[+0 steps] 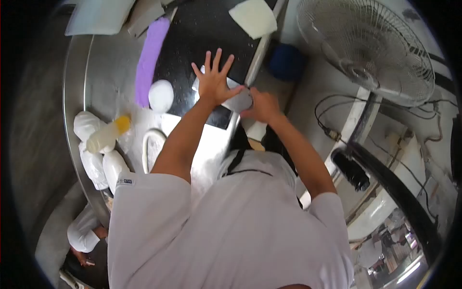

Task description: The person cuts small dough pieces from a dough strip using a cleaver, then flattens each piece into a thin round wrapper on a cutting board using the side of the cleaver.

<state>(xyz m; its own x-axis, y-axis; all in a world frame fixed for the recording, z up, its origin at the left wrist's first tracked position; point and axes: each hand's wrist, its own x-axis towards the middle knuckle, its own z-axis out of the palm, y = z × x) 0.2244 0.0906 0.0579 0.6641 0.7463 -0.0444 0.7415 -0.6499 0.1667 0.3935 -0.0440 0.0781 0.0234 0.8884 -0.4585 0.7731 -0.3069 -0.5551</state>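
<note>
My left hand (214, 85) lies with its fingers spread on the black board (197, 33), its thumb reaching toward a grey, round-edged piece (239, 101). My right hand (263, 106) grips the outer edge of that piece at the board's right side. I cannot make out what the piece is. Part of a shiny, pale sheet (196, 87) shows beside my left hand. Left of the hands lie a white round lump (161, 96) and a long purple strip (151, 62), soft-looking like dough or clay. A pale yellowish slab (253, 19) sits at the board's far right.
A bottle with a yellow cap (107, 135) rests on white plastic-wrapped bundles (94, 164) at the metal table's left. A large fan (368, 50) with cables (332, 132) stands on the right. Another person (85, 231) is at lower left.
</note>
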